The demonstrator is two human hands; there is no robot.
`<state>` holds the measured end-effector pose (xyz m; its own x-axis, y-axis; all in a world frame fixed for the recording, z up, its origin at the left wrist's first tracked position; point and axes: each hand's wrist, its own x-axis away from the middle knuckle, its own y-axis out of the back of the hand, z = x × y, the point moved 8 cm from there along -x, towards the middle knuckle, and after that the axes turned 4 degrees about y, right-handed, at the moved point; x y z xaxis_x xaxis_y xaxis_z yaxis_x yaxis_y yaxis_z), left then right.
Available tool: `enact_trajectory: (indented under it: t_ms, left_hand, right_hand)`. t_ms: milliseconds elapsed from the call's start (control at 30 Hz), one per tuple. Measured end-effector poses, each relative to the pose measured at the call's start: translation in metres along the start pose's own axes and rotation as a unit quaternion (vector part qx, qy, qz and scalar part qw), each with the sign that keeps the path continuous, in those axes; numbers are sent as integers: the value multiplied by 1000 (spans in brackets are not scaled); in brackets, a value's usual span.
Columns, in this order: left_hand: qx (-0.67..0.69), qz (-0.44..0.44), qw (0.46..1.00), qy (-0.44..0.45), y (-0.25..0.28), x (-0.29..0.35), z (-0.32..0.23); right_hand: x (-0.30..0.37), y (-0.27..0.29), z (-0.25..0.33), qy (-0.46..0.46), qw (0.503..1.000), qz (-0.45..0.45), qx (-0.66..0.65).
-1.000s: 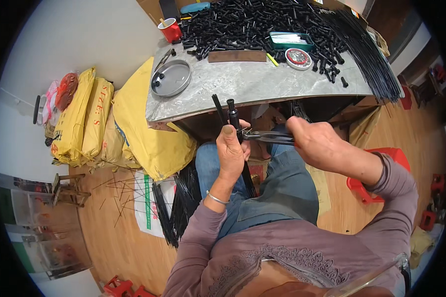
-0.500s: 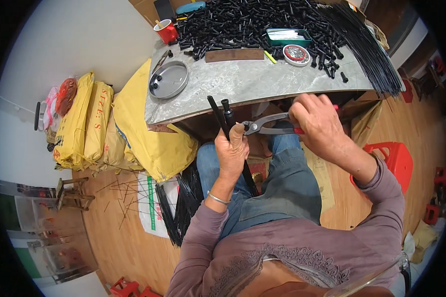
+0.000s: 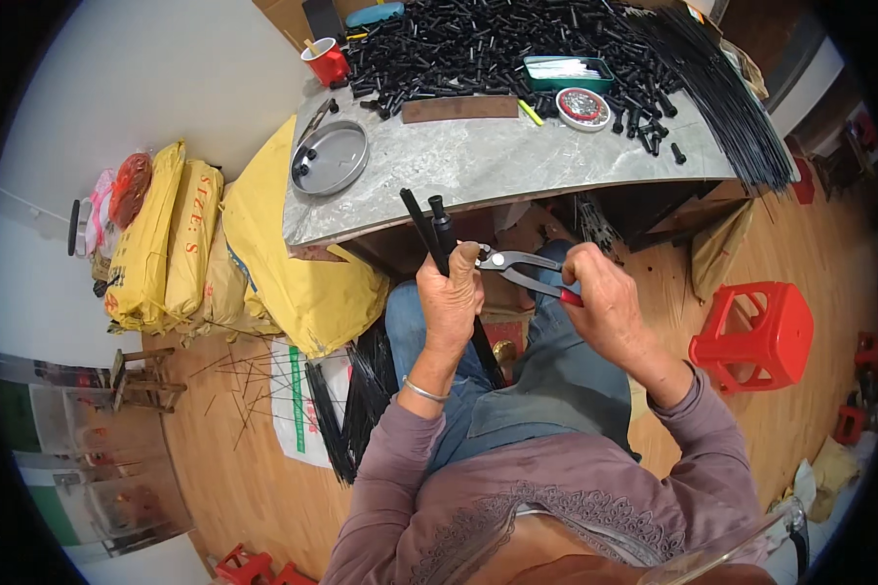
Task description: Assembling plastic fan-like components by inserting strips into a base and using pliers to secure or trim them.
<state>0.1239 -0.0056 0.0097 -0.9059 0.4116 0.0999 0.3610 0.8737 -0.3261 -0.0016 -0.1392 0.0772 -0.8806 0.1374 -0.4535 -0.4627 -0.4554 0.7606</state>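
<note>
My left hand (image 3: pixel 451 302) is wrapped round black rods (image 3: pixel 418 219), held upright between my knees and the table. Beside them in the same grip stands a thicker black piece with a flared top (image 3: pixel 439 216). In my right hand (image 3: pixel 605 302) are pliers (image 3: pixel 519 265) with red-ended handles. Their jaws are at my left thumb, close against the thicker black piece; my fingers hide what exactly they grip. The lower part of the black rods runs down towards my lap.
Ahead, a grey table (image 3: pixel 458 156) bears a heap of black pieces (image 3: pixel 478 44), a round metal tray (image 3: pixel 330 158), a green box (image 3: pixel 568 73), a red mug (image 3: pixel 324 63) and long black rods (image 3: pixel 722 107). Yellow sacks (image 3: pixel 307 263) lean left; a red stool (image 3: pixel 756 336) stands right.
My right hand has moved down and a little left with the pliers, their handles now sloping downward. My left hand and the black rods have shifted slightly left.
</note>
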Motion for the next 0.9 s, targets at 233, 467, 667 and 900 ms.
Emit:
enact_trajectory:
  t_ms: [233,467,667,900]
  left_hand:
    - [9,20,1000,5,-7,6,-5]
    - [15,72,997,4,-11,7,-8]
    - [41,95,994,21,-6,7,-10]
    - [20,101,995,-9,-15,12,-15]
  right_hand:
    - [6,-21,-27,-153,925,181,-298]
    - [46,-55,0,-253,624,481,-561]
    - [-6,0,-15,52,965,193,-169]
    - [51,-33,-7,-271,640,480,-535]
